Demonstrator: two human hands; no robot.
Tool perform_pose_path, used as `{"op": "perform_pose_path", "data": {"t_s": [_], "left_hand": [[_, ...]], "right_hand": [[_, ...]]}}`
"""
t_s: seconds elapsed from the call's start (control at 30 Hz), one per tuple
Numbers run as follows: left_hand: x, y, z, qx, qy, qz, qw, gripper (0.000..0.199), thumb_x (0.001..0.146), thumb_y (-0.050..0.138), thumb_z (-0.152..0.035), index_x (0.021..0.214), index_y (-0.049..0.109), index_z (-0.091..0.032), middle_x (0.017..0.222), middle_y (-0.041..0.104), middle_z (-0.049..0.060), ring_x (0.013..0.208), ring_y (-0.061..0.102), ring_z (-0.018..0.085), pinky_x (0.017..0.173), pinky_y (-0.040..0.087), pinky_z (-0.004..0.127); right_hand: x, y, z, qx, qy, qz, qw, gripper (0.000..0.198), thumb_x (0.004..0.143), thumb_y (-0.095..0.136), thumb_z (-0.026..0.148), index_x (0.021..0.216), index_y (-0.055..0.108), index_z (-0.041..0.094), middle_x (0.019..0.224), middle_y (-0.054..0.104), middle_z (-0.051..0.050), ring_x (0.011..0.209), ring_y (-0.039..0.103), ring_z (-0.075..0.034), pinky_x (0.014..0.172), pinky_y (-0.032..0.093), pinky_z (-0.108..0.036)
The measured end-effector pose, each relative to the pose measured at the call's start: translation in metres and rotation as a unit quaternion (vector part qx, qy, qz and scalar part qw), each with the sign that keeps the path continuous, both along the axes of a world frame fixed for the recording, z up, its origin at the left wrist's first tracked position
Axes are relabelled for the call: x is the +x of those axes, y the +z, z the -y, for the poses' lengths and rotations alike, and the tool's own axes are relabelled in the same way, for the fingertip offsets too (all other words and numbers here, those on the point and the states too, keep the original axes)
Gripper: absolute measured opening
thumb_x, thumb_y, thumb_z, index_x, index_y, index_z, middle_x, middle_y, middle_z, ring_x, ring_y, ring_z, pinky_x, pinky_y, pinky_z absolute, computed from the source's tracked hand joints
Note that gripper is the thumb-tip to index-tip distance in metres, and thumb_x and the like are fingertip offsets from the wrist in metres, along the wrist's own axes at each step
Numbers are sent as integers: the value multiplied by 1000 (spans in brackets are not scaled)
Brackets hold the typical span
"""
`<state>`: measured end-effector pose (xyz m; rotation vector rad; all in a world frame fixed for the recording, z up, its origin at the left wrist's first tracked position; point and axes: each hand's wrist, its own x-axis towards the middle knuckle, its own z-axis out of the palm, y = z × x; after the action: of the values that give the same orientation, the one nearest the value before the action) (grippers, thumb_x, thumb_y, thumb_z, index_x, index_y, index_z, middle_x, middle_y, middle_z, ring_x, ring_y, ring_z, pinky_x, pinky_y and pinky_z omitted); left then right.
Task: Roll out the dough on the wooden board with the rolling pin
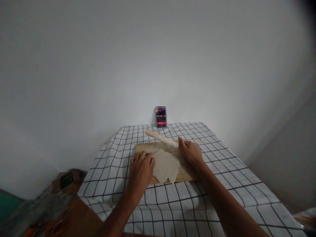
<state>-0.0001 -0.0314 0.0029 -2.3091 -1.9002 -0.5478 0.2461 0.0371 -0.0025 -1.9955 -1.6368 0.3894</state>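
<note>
A flat, uneven sheet of dough lies on a wooden board, its near edge notched and reaching the board's near side. The left hand lies over the dough's left edge, fingers close together; whether they pinch it, I cannot tell. Beyond the dough, the right hand has its fingers closed around the right end of a slanting rolling pin. A black-and-white checked tablecloth covers the tabletop; at its far edge, a dark, pixelated rectangular object stands by the white wall.
</note>
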Motion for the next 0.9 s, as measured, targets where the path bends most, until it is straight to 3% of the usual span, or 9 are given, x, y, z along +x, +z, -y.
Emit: {"op": "perform_pose_path", "data": {"t_s": [0.13, 0.23, 0.3, 0.37, 0.6, 0.77, 0.9], "left_hand": [[-2, -6, 4, 41, -2, 55, 998, 36, 112, 61, -28, 145, 75, -29, 139, 78, 9, 132, 69, 30, 113, 55, 47], [-2, -5, 14, 34, -127, 64, 989, 31, 110, 67, -33, 138, 81, -31, 152, 75, 8, 146, 64, 32, 128, 50, 53], [-1, -3, 21, 5, -211, 52, 976, 36, 109, 72, -36, 143, 81, -31, 164, 69, 7, 157, 57, 34, 136, 42, 57], [2, -2, 26, -20, -245, 34, 969, 44, 109, 73, -39, 152, 76, -32, 170, 65, 6, 162, 53, 35, 140, 38, 61], [13, -16, 25, -10, -206, -22, 978, 56, 114, 64, -45, 170, 58, -38, 180, 53, 3, 170, 45, 35, 139, 40, 68], [32, -26, 24, 25, -144, 16, 989, 51, 114, 62, -39, 165, 64, -36, 178, 56, 5, 167, 49, 41, 137, 41, 73], [44, -23, 22, 15, -101, 39, 994, 50, 113, 60, -39, 162, 68, -32, 178, 54, 10, 168, 46, 44, 139, 36, 76]], "right_hand": [[0, 1, 1, 1, 4, -8, 1000, 76, 123, 28, 59, 98, 89, 21, 93, 84, -13, 88, 75, -26, 71, 38, -32], [0, 2, 1, 5, 7, -15, 1000, 74, 123, 28, 56, 97, 88, 20, 94, 84, -13, 88, 75, -25, 72, 38, -31], [0, 2, 1, 7, 12, -23, 1000, 74, 124, 27, 55, 96, 87, 20, 94, 84, -13, 88, 75, -24, 72, 39, -31], [1, 1, 0, 9, 16, -27, 999, 76, 124, 26, 56, 94, 86, 20, 93, 84, -13, 87, 75, -24, 73, 40, -30], [2, -2, -2, 17, 25, -41, 999, 79, 123, 25, 59, 90, 85, 20, 88, 82, -11, 82, 74, -23, 70, 40, -30], [2, -4, -1, 24, 24, -56, 998, 77, 123, 27, 58, 85, 83, 20, 86, 82, -10, 81, 74, -21, 70, 39, -29], [3, -5, -1, 24, 26, -49, 998, 80, 123, 24, 60, 85, 81, 20, 87, 82, -11, 82, 75, -22, 71, 40, -30]]}}
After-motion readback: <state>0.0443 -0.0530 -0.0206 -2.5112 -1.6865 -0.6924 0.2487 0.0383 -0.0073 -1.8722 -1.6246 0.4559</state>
